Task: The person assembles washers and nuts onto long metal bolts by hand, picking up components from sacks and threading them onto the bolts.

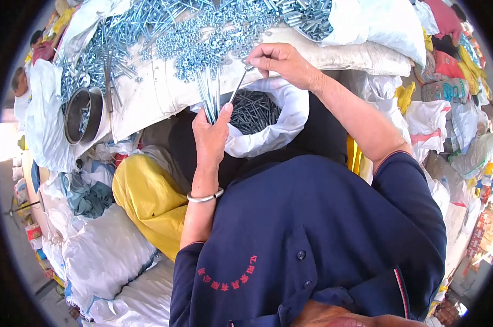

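Note:
My left hand (211,136) is closed around a bundle of long, thin silvery bolts (205,94), which stand up out of the fist. One long bolt (239,84) leans apart from the bundle, its lower end at my left thumb. At its top end, my right hand (283,61) pinches a small metal piece (249,67), which looks like a nut. Just beyond the hands, a heap of small nuts (194,46) lies on the cloth-covered table (148,95). Below them, an open white sack (298,111) holds dark screws (253,113).
More long bolts (143,22) and short metal tubes (309,19) are piled on the table. A dark round pan (72,122) sits at its left edge. A yellow sack (148,185) and white sacks (102,245) lie at the left. Other people (43,50) are in the background.

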The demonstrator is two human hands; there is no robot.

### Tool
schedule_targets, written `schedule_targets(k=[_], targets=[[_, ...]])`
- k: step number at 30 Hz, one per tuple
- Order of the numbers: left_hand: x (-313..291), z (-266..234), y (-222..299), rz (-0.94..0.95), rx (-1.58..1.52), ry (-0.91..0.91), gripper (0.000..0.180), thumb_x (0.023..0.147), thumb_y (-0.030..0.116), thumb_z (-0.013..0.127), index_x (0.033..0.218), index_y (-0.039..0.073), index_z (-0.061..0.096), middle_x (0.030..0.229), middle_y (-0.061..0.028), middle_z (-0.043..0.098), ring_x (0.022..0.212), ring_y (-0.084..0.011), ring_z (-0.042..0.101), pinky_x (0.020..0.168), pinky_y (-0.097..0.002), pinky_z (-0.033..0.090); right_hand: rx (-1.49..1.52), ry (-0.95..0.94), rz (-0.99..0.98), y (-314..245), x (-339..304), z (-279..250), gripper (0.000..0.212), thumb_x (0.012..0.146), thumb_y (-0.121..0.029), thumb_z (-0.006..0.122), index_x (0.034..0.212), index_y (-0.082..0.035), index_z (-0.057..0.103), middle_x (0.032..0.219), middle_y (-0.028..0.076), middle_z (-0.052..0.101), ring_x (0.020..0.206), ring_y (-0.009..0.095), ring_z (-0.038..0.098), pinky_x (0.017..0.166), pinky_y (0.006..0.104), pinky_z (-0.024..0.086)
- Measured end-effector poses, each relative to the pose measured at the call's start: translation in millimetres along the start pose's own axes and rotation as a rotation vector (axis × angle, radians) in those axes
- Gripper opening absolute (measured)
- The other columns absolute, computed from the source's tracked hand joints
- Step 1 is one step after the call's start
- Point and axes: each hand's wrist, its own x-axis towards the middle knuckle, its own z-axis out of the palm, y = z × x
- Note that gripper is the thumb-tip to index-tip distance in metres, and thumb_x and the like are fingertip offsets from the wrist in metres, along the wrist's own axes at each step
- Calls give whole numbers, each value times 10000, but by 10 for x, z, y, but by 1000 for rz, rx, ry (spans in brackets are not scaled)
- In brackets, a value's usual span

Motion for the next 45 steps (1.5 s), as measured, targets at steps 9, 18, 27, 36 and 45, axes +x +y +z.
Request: schedule_targets(k=[9,18,27,36,45], targets=[[18,-75,-118,101,94,-4,222,890,225,740,868,67,586,631,60,496,483,-16,381,426,-198,281,-36,-25,44,-64,-76,63,238,978,-232,572,1065,-34,672,719,-42,517,677,46,470,640,209,408],[-35,-140,-91,113,185,6,284,875,268,750,838,18,619,707,47,527,658,-43,415,586,-237,385,-85,-65,67,-89,-70,67,224,981,-227,572,1049,-40,676,721,-41,525,673,41,473,626,203,418],[-40,-213,-121,108,210,-18,290,859,260,772,818,29,600,684,54,508,636,-38,408,569,-232,380,-136,-146,88,-72,-70,133,186,975,-199,588,1041,-48,672,799,-28,593,692,44,509,627,208,439],[-19,-197,-218,127,122,-30,214,915,234,711,878,53,603,684,64,494,538,-13,381,468,-195,292,-347,-49,-28,163,176,251,298,997,-275,495,1015,-30,664,895,72,643,777,234,628,745,379,502],[-33,-304,-144,6,-194,151,251,927,260,695,896,34,590,685,-12,553,472,-36,438,397,-197,343,-1159,187,-45,630,470,210,113,849,-144,637,897,-46,664,958,169,624,872,391,635,762,465,509]])
